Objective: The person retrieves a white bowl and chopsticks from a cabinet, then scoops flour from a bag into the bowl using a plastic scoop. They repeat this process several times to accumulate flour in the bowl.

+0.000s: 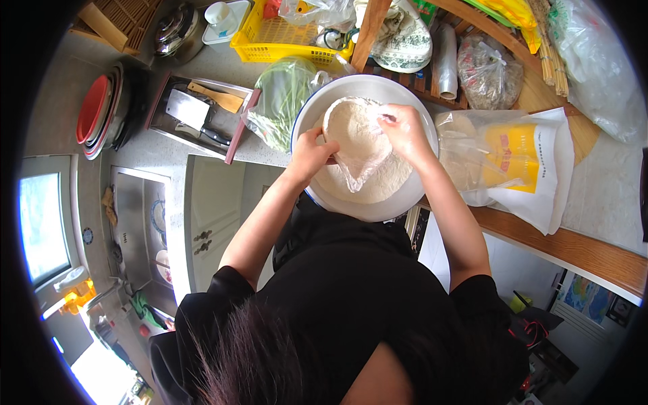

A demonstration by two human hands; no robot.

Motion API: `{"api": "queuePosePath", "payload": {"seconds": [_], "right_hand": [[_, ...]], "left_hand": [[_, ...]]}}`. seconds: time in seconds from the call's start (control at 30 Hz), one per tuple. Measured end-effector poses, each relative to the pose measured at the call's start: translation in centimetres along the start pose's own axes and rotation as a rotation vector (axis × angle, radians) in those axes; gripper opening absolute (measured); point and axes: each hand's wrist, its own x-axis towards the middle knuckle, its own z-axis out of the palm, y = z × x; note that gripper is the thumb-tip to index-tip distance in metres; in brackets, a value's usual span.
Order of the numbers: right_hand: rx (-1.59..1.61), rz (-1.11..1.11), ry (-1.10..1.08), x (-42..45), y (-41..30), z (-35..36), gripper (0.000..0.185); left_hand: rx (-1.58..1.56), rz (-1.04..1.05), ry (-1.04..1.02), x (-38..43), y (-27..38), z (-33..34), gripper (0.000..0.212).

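Note:
A large white enamel basin with a blue rim stands before me, and pale flour lies in it. Over the flour is a smaller round container of flour, with clear plastic film hanging from its near side. My left hand grips the container's left edge, thumb on top. My right hand pinches the plastic at the container's right edge; its fingertips are whitened with flour. Right of the basin lie a clear bag of pale contents and a white and yellow printed package.
At left, an open drawer or tray holds a cleaver, a wooden spatula and a black-handled knife. A bag of green vegetables touches the basin's left side. Behind stand a yellow basket and a wooden rack.

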Motion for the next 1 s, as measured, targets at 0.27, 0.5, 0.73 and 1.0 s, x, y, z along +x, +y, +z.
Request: {"api": "queuePosePath", "payload": {"seconds": [0.27, 0.5, 0.73, 1.0], "right_hand": [[-0.152, 0.238, 0.007, -1.7, 7.6, 1.0, 0.015], [-0.695, -0.498, -0.424, -7.1, 5.1, 7.3, 0.027], [-0.815, -0.686, -0.507, -3.9, 6.5, 12.1, 0.018], [-0.741, -0.404, -0.348, -1.4, 10.6, 6.2, 0.027]], "left_hand": [[0.058, 0.023, 0.147, -2.1, 1.5, -4.8, 0.039], [0.0, 0.09, 0.19, -3.9, 3.2, -7.8, 0.031], [-0.032, 0.083, 0.208, -3.6, 4.2, -7.6, 0.031], [-0.034, 0.102, 0.226, -4.3, 4.9, -8.4, 0.03]]}}
